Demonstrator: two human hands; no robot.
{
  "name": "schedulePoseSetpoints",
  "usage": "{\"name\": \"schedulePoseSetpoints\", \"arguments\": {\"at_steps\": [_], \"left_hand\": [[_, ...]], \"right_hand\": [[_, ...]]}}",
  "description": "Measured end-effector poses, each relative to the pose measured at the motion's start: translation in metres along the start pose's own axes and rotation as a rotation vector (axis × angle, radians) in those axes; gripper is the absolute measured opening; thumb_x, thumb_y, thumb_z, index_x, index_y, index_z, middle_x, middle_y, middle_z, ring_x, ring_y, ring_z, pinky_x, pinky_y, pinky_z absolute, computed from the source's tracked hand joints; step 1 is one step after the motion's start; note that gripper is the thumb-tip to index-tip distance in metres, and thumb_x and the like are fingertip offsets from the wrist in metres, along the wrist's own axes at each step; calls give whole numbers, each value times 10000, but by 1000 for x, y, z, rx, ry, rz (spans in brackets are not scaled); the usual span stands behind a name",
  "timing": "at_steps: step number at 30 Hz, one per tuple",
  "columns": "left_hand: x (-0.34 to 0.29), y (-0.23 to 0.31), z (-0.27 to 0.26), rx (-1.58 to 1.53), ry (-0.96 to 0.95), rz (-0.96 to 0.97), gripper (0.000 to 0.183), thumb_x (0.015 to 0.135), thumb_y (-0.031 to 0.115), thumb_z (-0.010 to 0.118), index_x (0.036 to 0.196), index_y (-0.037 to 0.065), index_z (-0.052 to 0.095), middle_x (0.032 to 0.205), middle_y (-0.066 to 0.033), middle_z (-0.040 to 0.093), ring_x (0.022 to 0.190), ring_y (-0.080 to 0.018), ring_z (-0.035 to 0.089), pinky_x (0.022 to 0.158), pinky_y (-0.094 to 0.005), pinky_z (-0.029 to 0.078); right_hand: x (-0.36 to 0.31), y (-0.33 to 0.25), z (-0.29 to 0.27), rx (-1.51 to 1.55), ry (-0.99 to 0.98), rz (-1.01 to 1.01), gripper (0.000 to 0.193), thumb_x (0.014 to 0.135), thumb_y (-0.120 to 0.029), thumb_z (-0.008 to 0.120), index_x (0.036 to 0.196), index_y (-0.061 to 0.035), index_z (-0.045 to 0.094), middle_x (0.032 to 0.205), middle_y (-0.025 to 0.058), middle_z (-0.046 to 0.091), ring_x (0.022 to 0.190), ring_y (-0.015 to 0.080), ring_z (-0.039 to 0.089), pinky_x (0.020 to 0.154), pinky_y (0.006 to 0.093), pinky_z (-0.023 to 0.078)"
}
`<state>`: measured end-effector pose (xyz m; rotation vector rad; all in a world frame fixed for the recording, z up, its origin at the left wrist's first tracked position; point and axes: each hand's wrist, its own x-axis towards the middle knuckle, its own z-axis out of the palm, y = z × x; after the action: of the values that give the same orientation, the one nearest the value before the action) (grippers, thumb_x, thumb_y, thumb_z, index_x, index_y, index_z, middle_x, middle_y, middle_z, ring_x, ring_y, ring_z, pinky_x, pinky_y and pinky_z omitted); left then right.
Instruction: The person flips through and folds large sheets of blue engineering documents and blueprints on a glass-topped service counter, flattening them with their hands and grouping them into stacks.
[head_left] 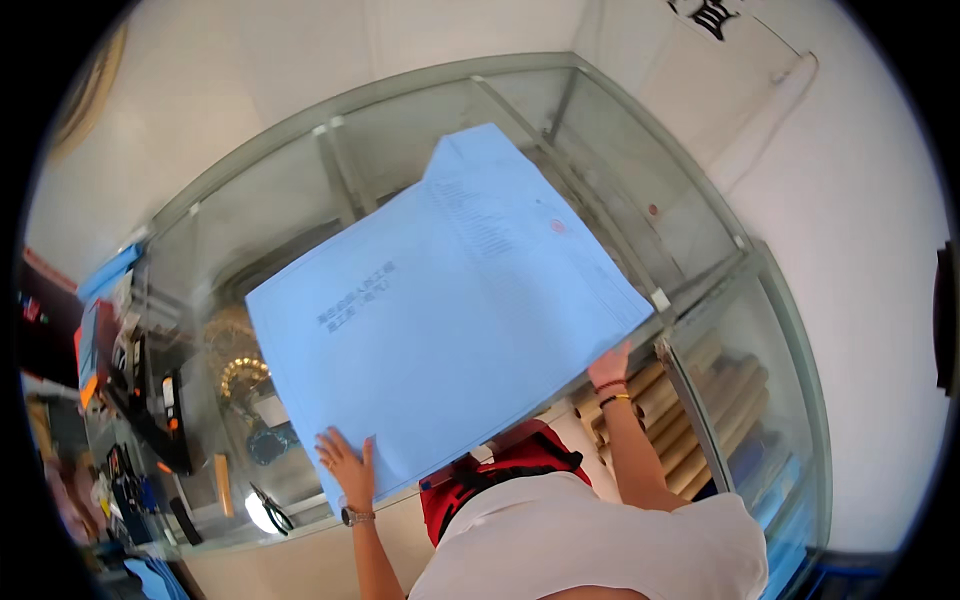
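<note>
A large sheet of light blue paper (450, 320) with printed text and a small red stamp mark lies across the glass-topped counter. Its far end has a folded, angled corner that sticks out. My left hand (346, 468) rests on the sheet near its near-left corner, fingers spread and flat, with a watch on the wrist. At the near-right edge, my right hand (610, 366) holds the sheet by its border. Some of its fingers are hidden by the paper. Red and dark bands circle that wrist.
The glass counter (690, 180) has metal-framed edges. Brown rolled tubes (660, 400) lie in it at right. At left are a black long-arm stapler (150, 430), a wooden strip (222, 485), black-handled scissors or pliers (272, 510) and a gold beaded string (243, 375).
</note>
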<state>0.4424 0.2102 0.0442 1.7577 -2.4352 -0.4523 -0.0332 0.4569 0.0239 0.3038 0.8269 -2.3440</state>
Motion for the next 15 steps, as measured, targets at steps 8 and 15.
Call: {"name": "schedulePoseSetpoints", "arguments": {"at_steps": [8,15], "left_hand": [[-3,11,32,132,163,13,783,912,552,433,1495,102,166,1560,-148,91,1440,-318,74,1143,-495,50],[17,-24,10,76,83,4,776,910,553,440,1498,126,169,1565,-127,85,1441,-315,75,1141,-502,43]], "right_hand": [[38,20,-37,-732,712,-288,600,895,-392,616,1232,84,475,1082,158,579,908,197,553,778,330,462],[-10,36,3,-766,654,-194,479,878,-364,646,1086,58,557,932,83,607,796,165,569,667,322,479]]}}
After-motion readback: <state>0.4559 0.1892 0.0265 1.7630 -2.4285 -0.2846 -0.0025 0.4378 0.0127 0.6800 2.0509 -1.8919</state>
